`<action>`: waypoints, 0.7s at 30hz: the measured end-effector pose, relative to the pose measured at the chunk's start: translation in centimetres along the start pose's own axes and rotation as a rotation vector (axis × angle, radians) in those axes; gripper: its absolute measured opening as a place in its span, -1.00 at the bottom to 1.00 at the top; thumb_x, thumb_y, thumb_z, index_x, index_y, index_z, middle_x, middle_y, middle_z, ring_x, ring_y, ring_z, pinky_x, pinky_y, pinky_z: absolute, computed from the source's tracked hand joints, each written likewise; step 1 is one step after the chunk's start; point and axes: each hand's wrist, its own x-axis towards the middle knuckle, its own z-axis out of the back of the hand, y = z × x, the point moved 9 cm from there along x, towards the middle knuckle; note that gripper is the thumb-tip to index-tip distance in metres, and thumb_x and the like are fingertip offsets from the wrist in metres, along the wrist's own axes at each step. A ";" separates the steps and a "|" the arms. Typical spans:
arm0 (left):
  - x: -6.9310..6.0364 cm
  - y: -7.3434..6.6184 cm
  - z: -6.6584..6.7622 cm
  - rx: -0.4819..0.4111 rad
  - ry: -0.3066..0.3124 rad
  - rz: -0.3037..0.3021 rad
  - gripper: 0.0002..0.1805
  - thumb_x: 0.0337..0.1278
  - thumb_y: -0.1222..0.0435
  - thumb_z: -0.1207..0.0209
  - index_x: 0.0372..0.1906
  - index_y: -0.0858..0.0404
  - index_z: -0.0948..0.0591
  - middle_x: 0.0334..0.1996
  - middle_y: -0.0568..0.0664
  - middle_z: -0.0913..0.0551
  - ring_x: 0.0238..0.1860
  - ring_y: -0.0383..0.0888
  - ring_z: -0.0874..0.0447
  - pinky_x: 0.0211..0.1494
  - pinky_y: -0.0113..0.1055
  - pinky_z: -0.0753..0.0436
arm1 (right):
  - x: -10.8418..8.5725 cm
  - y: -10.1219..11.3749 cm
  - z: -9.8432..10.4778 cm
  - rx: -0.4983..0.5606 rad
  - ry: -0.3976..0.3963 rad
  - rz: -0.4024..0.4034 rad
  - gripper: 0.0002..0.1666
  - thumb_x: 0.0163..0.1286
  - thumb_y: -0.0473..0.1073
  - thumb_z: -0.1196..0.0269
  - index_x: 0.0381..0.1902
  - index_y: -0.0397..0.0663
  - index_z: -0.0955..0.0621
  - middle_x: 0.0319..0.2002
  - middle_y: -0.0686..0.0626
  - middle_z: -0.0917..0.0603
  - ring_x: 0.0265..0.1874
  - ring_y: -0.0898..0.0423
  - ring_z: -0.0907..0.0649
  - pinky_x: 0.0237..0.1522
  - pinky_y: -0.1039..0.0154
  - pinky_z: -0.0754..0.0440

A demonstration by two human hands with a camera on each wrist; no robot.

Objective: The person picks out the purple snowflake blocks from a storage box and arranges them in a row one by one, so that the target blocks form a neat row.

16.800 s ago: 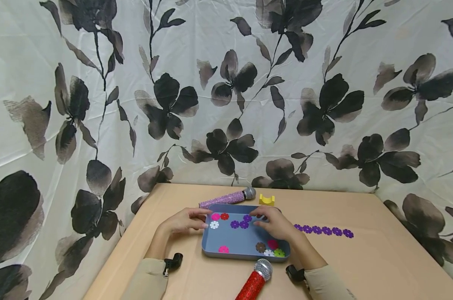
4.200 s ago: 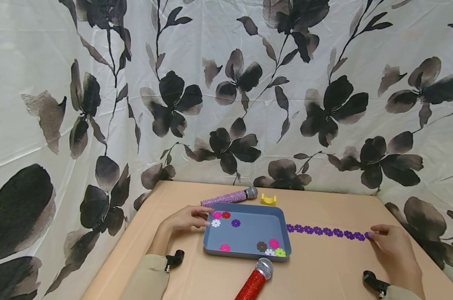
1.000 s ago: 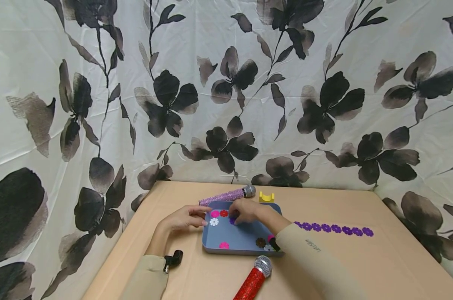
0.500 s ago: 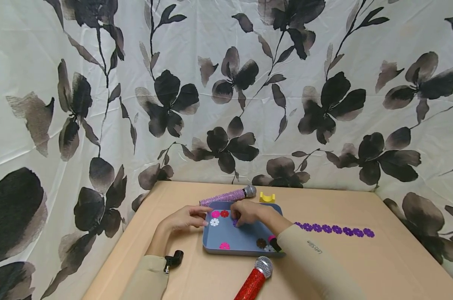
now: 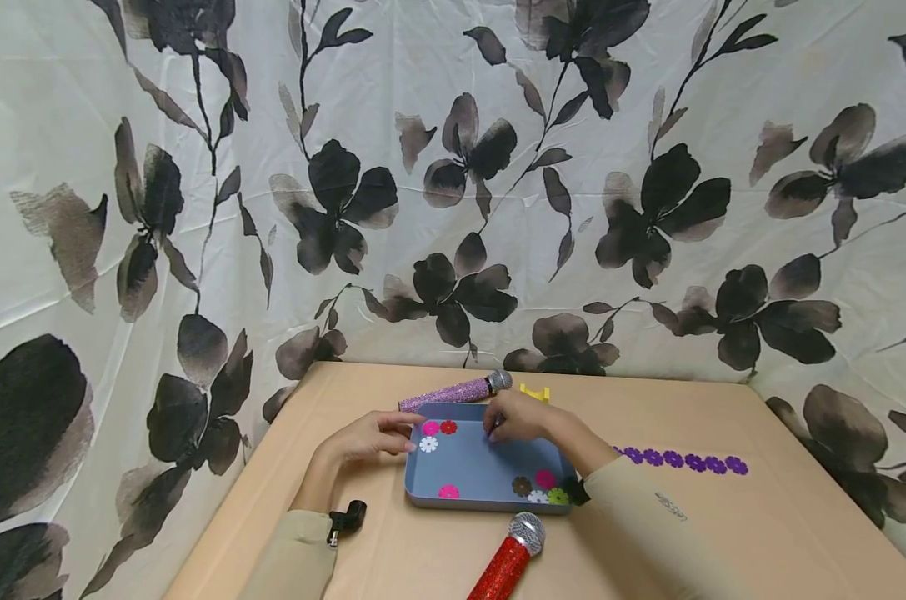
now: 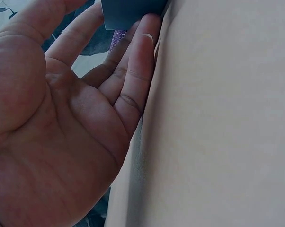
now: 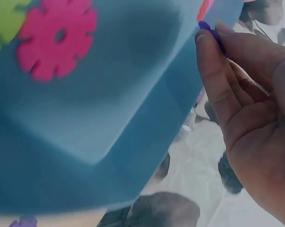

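My right hand (image 5: 526,417) is over the back right part of the blue-grey tray (image 5: 477,477). Thumb and index finger pinch a purple flower-shaped disc (image 7: 214,37), seen edge-on in the right wrist view. At the tray's left rim my left hand (image 5: 368,437) rests with fingers extended, touching the rim. Inside the tray lie a red disc (image 5: 448,427), a white disc (image 5: 427,444) and pink ones at left. A brown disc (image 5: 522,486), a magenta disc (image 5: 545,479), another white one and a green disc (image 5: 558,497) sit at the front right.
A row of joined purple discs (image 5: 673,459) stretches across the table right of the tray, its left end hidden by my right arm. Behind the tray are a purple glitter microphone (image 5: 453,392) and a yellow holder (image 5: 535,393). A red microphone (image 5: 503,567) lies in front.
My right hand has picked up the purple disc from the tray and moved right with it. Earlier, it added discs to the purple row's right end. The left hand has stayed at the rim.
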 end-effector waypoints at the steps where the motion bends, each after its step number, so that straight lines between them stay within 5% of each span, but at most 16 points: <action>1: 0.0 0.0 0.0 -0.001 0.002 -0.001 -0.36 0.27 0.29 -0.40 0.43 0.29 -0.52 0.06 0.22 -0.71 -0.14 -0.16 -0.63 -0.06 -0.30 -0.67 | -0.4 -0.2 0.4 0.001 -0.014 0.003 -0.87 0.33 -0.35 -0.44 -0.17 -0.21 -0.80 -0.27 0.02 -0.77 -0.36 0.20 -0.66 -0.29 0.33 -0.70; 8: 0.0 -0.1 0.0 0.000 0.003 -0.005 -0.36 0.28 0.28 -0.40 0.43 0.28 -0.52 0.07 0.24 -0.70 -0.12 -0.16 -0.64 -0.02 -0.30 -0.68 | -3.9 -1.4 3.7 0.010 -0.178 0.031 -0.81 0.38 -0.34 -0.38 -0.07 -0.15 -0.80 -0.17 0.01 -0.75 -0.26 0.17 -0.63 -0.18 0.25 -0.68; 15: 0.0 0.0 0.0 0.004 -0.011 0.007 -0.39 0.27 0.24 -0.41 0.41 0.20 -0.56 0.04 0.18 -0.70 -0.13 -0.13 -0.63 -0.06 -0.30 -0.67 | -9.1 -4.4 6.8 0.125 -0.410 -0.027 -0.72 0.40 -0.28 -0.38 0.06 -0.10 -0.76 -0.02 -0.03 -0.78 -0.10 0.06 -0.72 -0.02 0.11 -0.75; 21: -0.2 0.0 0.0 0.008 -0.021 0.015 -0.40 0.27 0.24 -0.41 0.40 0.19 -0.57 0.03 0.17 -0.69 -0.15 -0.12 -0.61 -0.07 -0.29 -0.66 | -13.6 -7.9 8.3 0.177 -0.577 -0.118 -0.68 0.42 -0.23 -0.40 0.10 -0.09 -0.74 -0.02 -0.07 -0.78 -0.11 0.04 -0.74 -0.09 0.31 -0.72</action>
